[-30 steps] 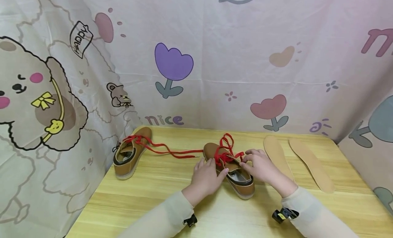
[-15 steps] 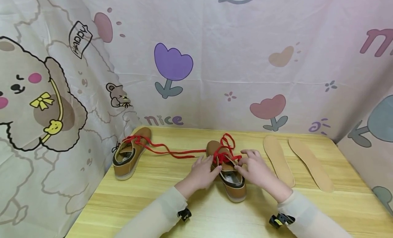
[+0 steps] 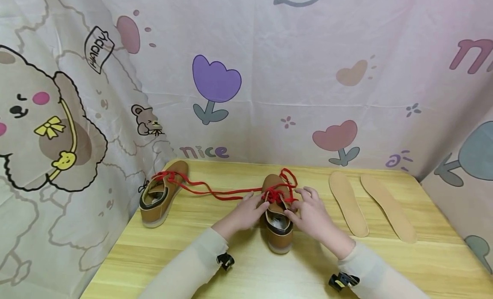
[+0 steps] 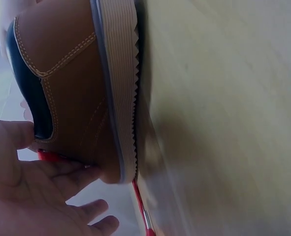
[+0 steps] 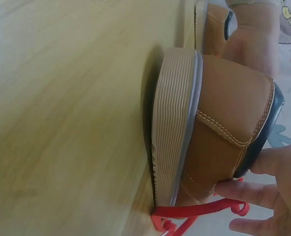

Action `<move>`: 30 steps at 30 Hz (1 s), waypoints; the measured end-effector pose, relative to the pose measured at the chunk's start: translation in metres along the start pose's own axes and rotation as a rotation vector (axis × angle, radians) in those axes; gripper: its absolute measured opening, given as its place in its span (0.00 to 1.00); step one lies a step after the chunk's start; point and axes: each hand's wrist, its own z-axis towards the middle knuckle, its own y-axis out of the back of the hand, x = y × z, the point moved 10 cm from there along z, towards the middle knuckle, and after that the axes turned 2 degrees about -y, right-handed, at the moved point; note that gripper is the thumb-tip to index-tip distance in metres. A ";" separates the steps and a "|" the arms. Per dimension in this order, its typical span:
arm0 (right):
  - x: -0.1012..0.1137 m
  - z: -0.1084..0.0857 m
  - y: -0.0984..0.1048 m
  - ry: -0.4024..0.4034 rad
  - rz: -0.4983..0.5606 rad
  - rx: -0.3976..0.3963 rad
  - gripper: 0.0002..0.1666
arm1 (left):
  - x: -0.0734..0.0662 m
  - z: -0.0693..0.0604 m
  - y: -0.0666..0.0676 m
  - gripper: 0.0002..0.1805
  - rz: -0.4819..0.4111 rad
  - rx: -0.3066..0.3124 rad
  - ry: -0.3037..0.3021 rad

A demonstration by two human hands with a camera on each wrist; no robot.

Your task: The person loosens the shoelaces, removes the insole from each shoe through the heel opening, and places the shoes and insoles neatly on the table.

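A brown lace-up shoe (image 3: 278,239) with red laces stands on the table, toe away from me and heel toward me. On its left side my left hand (image 3: 246,213) pinches the edge of the opening, thumb at the dark collar and fingers along the outer side, as the left wrist view shows. From the right, my right hand (image 3: 311,213) holds the opposite edge between thumb and forefinger. The red laces (image 3: 275,195) cross the tongue, with a loose loop lying beyond the right side. Inside the shoe something pale shows.
A matching brown shoe (image 3: 161,200) stands at the table's left edge, its long red laces (image 3: 215,194) trailing right toward the first shoe. Two tan insoles (image 3: 348,204) lie on the right of the wooden table (image 3: 215,273). A printed curtain (image 3: 265,76) hangs behind.
The shoe has turned from slanting rightward at the heel to pointing nearly straight away, its heel moving left. Both hands have shifted left with it.
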 end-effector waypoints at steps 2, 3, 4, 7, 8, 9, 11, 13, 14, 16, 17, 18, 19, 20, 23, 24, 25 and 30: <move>0.001 0.000 -0.001 -0.007 0.001 -0.003 0.12 | 0.000 0.000 0.002 0.32 -0.002 0.006 -0.006; 0.001 0.000 -0.002 -0.012 0.001 -0.002 0.12 | -0.001 0.000 0.003 0.32 -0.005 0.008 -0.011; 0.000 0.000 -0.002 -0.018 0.002 -0.002 0.12 | -0.002 0.000 0.004 0.32 -0.006 0.011 -0.018; 0.000 0.001 -0.004 -0.035 0.004 0.002 0.13 | -0.004 0.000 0.006 0.31 0.008 0.013 -0.046; -0.001 0.001 -0.004 -0.043 0.006 0.005 0.13 | -0.004 0.000 0.006 0.31 0.015 0.014 -0.053; -0.001 0.001 -0.005 -0.051 0.008 0.008 0.13 | -0.004 0.001 0.006 0.31 0.024 0.013 -0.061; -0.003 0.001 -0.005 -0.067 0.010 0.015 0.14 | -0.004 0.001 0.006 0.31 0.042 0.012 -0.071; -0.004 0.001 -0.006 -0.080 0.011 0.021 0.14 | -0.003 0.002 0.006 0.31 0.051 0.011 -0.079; -0.004 0.001 -0.006 -0.087 0.011 0.025 0.14 | -0.003 0.002 0.006 0.31 0.054 0.009 -0.080; -0.004 0.001 -0.006 -0.098 0.009 0.033 0.14 | -0.004 0.001 0.007 0.31 0.063 0.000 -0.083; -0.005 0.001 -0.006 -0.103 0.010 0.035 0.15 | -0.004 0.001 0.007 0.30 0.065 -0.006 -0.082; -0.005 0.001 -0.006 -0.106 0.009 0.035 0.15 | -0.004 0.000 0.007 0.30 0.068 -0.010 -0.079; -0.005 0.001 -0.006 -0.112 0.009 0.037 0.15 | -0.005 -0.001 0.007 0.31 0.073 -0.016 -0.074; -0.006 0.000 -0.005 -0.117 0.010 0.036 0.15 | -0.005 -0.002 0.007 0.31 0.075 -0.024 -0.066; -0.007 -0.001 -0.002 -0.124 0.017 0.026 0.14 | -0.009 -0.005 0.009 0.31 0.088 -0.059 -0.045; -0.007 -0.001 -0.001 -0.122 0.021 0.022 0.14 | -0.010 -0.006 0.010 0.31 0.091 -0.073 -0.035; -0.007 -0.001 0.001 -0.122 0.031 0.019 0.14 | -0.011 -0.007 0.011 0.31 0.096 -0.089 -0.029; -0.007 -0.002 0.009 -0.116 0.082 0.020 0.13 | -0.018 -0.011 0.014 0.33 0.116 -0.145 -0.015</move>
